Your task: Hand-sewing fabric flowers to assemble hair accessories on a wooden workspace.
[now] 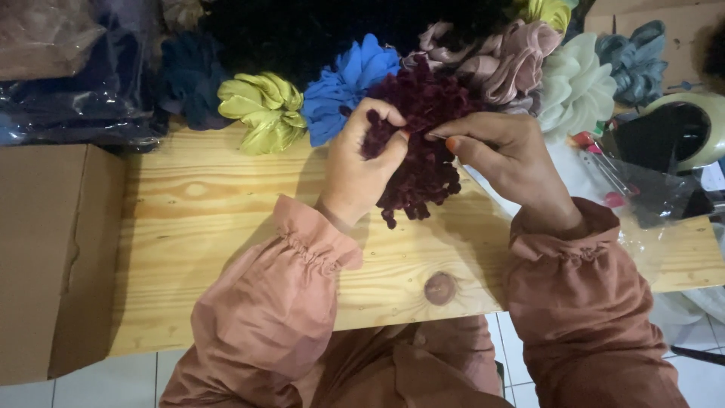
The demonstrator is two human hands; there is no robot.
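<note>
Both hands are working on a dark maroon ruffled scrunchie [423, 143], which is being held just above the far edge of the pale wooden table [211, 227]. The left hand [362, 170] is closing its grip around the scrunchie's left side, with the thumb pressing across the front and the fingers curling over the top edge of the fabric. The right hand [506, 162] is pinching the scrunchie's right side between thumb and forefinger, the grip drawn nearly closed on a fold of the cloth; whether anything thin is also being held there I cannot tell. Both arms are wearing rust-pink sleeves [279, 302] with gathered cuffs.

Behind the scrunchie, a row of other scrunchies is lying along the back of the table: a yellow-green scrunchie [264, 109] well to the left, a blue scrunchie [340, 87] just beside the left hand, a dusty pink scrunchie [506, 60] touching the maroon one from behind, a white scrunchie [578, 87] and a grey-blue scrunchie [634, 57] farther right. A cardboard box [45, 249] is standing against the table's left end. Clear plastic wrapping [649, 189] is lying near the right hand.
</note>
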